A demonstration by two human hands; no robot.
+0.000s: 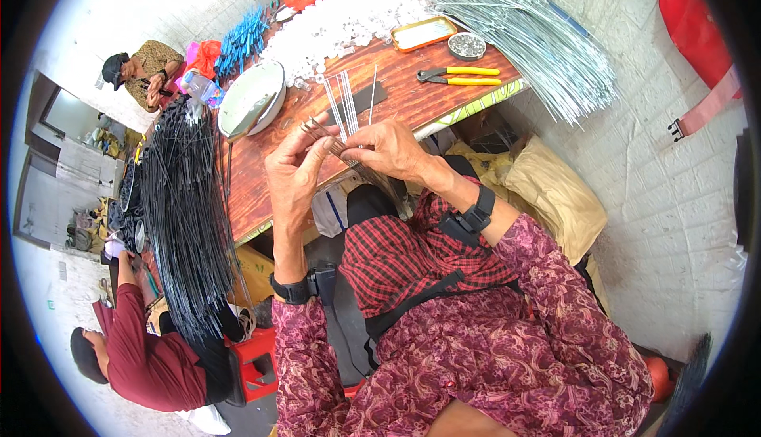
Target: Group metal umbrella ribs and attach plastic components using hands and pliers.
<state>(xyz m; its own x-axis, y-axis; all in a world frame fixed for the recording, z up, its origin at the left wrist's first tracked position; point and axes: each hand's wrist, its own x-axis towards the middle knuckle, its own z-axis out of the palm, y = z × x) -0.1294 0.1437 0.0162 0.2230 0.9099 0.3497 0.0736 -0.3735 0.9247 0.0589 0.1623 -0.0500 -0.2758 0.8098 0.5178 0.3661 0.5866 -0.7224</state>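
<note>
My left hand point(292, 169) and my right hand point(390, 148) meet over the near edge of a reddish wooden table point(412, 104). Together they hold a small bundle of thin metal wires point(346, 108) that fans upward from my fingers. My left hand's fingers pinch the lower ends of the wires; my right hand grips them from the right side. Both wrists wear black straps. A dark strip point(366, 99) lies on the table behind the wires.
On the table are a white bowl point(252, 97), yellow-handled pliers point(460, 77), an orange tray point(423, 33), a small round tin point(467, 45), a heap of white pieces point(349, 18), silver wires point(539, 32) and black wires point(184, 199). Other people sit at left.
</note>
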